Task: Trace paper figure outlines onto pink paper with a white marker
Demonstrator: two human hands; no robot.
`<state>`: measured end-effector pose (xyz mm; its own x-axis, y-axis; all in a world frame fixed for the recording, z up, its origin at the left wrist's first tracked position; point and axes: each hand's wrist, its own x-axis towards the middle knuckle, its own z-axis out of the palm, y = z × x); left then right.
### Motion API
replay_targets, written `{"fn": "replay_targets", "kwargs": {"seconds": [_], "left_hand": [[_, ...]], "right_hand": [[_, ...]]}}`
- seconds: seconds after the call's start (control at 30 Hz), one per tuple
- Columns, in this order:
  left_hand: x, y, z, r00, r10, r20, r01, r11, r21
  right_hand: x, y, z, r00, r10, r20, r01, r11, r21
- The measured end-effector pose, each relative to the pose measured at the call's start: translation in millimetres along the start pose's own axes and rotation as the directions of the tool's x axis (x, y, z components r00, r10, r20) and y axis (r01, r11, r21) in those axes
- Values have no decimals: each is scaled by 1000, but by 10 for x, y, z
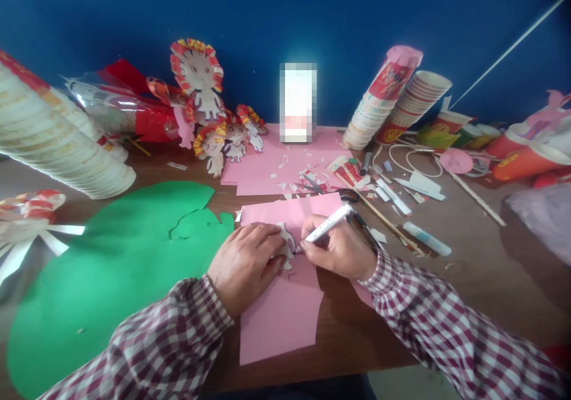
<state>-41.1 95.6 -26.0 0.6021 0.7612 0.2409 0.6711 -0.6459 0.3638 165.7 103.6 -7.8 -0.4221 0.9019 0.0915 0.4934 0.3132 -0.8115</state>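
Note:
My left hand (250, 260) lies flat over a small white paper cutout (286, 261), its fingertips on the cutout's left part and its fingers close together but stretched out. The cutout rests on a pink paper sheet (281, 334) and has a dark outline on its right side. A white pen (328, 224) is pinched in my right hand (341, 248), its tip at the cutout's right edge. Short dark marks show on the pink sheet just below the cutout.
A large green paper (120, 269) spreads at the left. Paper-cup stacks (80, 138) lean at left and right. Paper figures (207, 100) stand at the back. Scissors (314, 183), paper scraps, a wooden stick (379, 213) and a glue tube (427, 239) lie at the right.

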Motion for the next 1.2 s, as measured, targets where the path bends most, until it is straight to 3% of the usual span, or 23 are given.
{"fn": "replay_targets", "kwargs": {"seconds": [1.2], "left_hand": [[9,7,-18,1000,1,-9,-1,1000,-2]], "right_hand": [[-15,15,1,1000,4,5,-4,1000,23]]}}
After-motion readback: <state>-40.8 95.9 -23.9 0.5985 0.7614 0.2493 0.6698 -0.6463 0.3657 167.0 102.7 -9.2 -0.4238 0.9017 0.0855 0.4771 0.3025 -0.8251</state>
